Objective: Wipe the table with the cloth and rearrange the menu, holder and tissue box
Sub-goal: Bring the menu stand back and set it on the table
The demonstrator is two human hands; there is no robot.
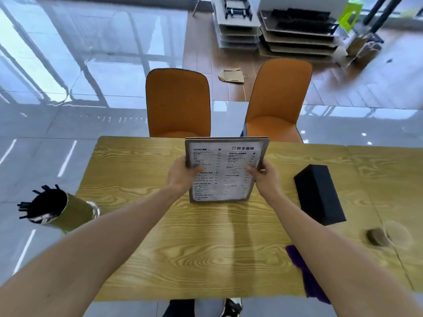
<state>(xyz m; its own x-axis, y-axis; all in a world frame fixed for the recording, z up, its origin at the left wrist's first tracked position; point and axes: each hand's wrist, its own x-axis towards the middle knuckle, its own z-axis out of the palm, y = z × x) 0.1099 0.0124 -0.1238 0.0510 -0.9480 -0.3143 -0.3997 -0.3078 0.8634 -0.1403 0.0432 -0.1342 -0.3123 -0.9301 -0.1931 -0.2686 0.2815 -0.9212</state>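
**Menu held two-handed above table centre; long axis runs away from the holder**

The menu [223,170] sits at the middle of the frame, gripped on both side edges; the left hand [182,173] pinches the left edge with the thumb curled over the printed face; the right hand [266,177] pinches the right edge in the same manner, thumb on the face, fingers hidden behind the board. The board is tilted, top edge leaning away from the camera towards the two orange chairs [178,104]; its bottom edge appears to rest on or just above the table [142,248], and contact cannot be confirmed.

Governing relation: the long axis of the menu runs from near to far, and both hands lie at mid-height, one on each side, so neither is nearer than the other; any placement is therefore a two-handed move.

Surrounding task items: the tissue box [319,194], dark and oblong, lies at centre right, near the right hand but apart from it; the holder [60,208], a cup with dark sticks, stands at lower left on the table's left edge; the cloth [306,273], purple, lies at lower right, partly covered by the right forearm. A clear cup [389,234] stands right of the tissue box.

Judgement: the rearranging step is in hand.
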